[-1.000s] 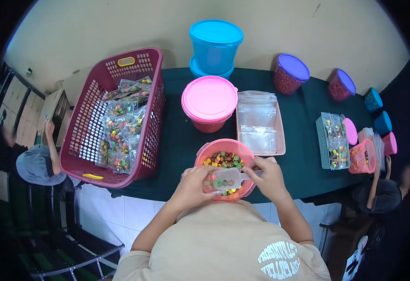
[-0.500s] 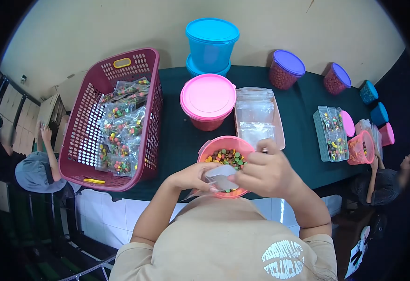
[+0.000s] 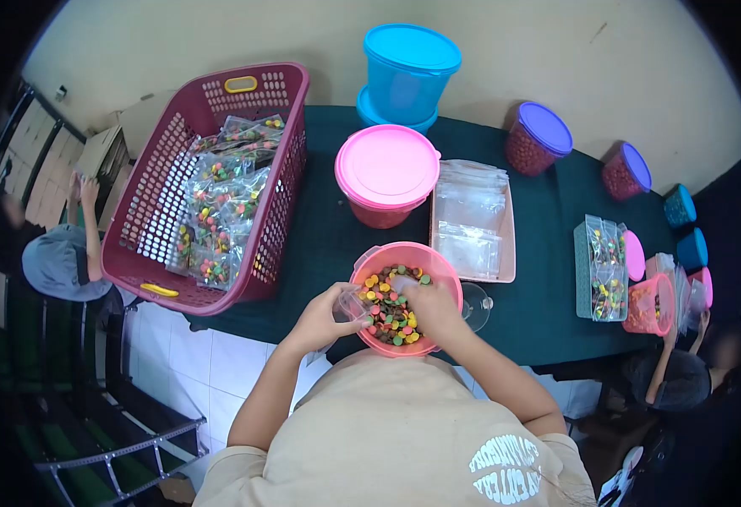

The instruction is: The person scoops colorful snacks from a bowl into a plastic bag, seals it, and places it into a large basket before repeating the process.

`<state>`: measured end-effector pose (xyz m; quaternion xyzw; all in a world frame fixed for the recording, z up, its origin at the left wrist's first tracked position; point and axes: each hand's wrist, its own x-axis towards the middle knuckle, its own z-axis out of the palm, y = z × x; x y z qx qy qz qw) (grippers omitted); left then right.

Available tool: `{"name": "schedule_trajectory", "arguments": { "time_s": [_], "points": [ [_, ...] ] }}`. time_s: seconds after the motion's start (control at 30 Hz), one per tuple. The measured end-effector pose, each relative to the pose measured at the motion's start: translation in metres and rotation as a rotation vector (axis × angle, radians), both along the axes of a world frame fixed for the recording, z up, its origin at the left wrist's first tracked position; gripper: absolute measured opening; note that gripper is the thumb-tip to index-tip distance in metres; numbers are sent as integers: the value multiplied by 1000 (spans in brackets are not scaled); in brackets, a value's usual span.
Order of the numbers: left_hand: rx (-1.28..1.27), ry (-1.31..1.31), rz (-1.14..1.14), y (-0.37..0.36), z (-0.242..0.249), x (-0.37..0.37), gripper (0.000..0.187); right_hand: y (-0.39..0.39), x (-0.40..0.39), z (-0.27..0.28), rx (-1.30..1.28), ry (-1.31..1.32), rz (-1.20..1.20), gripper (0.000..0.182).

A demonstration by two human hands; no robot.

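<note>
A pink tub (image 3: 452, 291) full of round, button-shaped candies (image 3: 397, 323) in yellow, green, brown and red stands right in front of me. Against its left rim, my left hand (image 3: 324, 321) pinches a clear plastic bag (image 3: 351, 306) between thumb and fingers. My right hand (image 3: 434, 314) reaches down into the tub, its fingers closed round a small translucent scoop (image 3: 401, 283) among the candies. Those fingertips are partly hidden. Just behind the tub is a pink-lidded container (image 3: 387, 169), and to its right a pink tray (image 3: 508, 245) holds stacked clear bags (image 3: 467, 245).
A maroon basket (image 3: 290, 182) with filled candy bags (image 3: 226, 203) stands left. Blue tubs (image 3: 411, 72) are stacked behind. A clear round disc (image 3: 477, 307) lies beside my tub. Purple-lidded jars (image 3: 539, 139) and a green basket (image 3: 583, 283) stand right. People work at both sides.
My right hand has gone from above the bag down into the candies with the scoop. My left hand has shifted slightly left and up with the bag, and the camera view has turned.
</note>
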<state>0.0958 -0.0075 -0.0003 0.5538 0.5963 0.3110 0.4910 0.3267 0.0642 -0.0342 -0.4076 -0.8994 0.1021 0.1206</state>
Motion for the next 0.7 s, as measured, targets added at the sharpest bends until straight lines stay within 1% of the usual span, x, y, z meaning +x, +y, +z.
{"name": "schedule_trajectory", "arguments": {
  "time_s": [0.07,0.1,0.17,0.2,0.27,0.3,0.37,0.5,0.57,0.7],
  "points": [
    [14,36,41,-4,-1,4,63,-15,1,-1,-74,-149,319,20],
    [9,38,57,-5,-1,6,63,-19,4,2,-75,-149,338,20],
    [5,37,94,-6,-1,10,63,-20,15,13,-203,-37,403,19],
    [12,64,112,-7,1,12,62,-17,21,16,-204,-40,424,19],
    [13,89,144,-9,4,16,62,-10,32,23,-418,-31,355,19],
    [21,112,156,-10,5,18,62,-7,35,29,-421,-36,370,19],
    [24,132,179,-12,4,21,62,-4,42,43,-548,-72,350,16],
    [37,142,217,-15,3,25,62,-1,50,53,-542,6,372,13],
    [27,142,234,-15,4,27,62,4,52,58,-700,69,222,12],
    [44,149,235,-16,6,29,63,7,56,52,-743,86,216,14]
  ]
}}
